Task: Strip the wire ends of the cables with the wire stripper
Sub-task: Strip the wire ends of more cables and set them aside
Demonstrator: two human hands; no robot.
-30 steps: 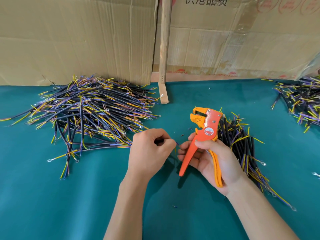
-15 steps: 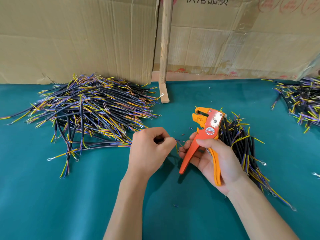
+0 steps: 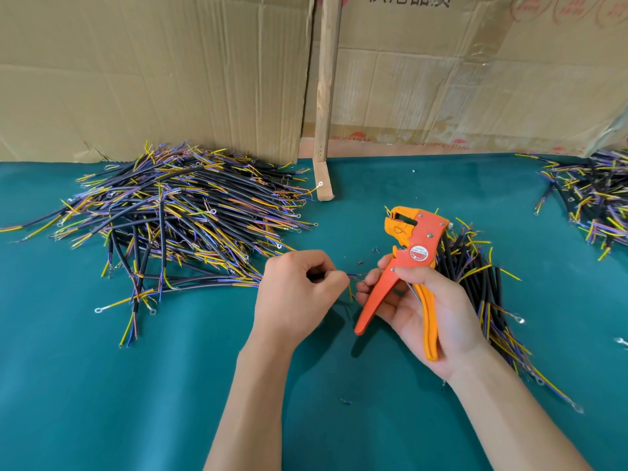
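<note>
Two hands, one wire stripper and three piles of cables on a green table.

From the head camera: the right hand has its fingers curled round the one orange wire stripper, a hard tool with two long handles and a blocky head that points up and away. The left hand is curled into a fist and pinches one thin cable; its little colored wire ends stick out toward the right fingertips, just beside the stripper's handle. There are three piles of short black cables with yellow, blue and brown ends: a big messy pile on the left, a neater pile behind the right hand, and a third pile at the far right edge. The table is covered in smooth teal cloth. Behind stand two flat brown cardboard sheets and one upright wooden stick.
</note>
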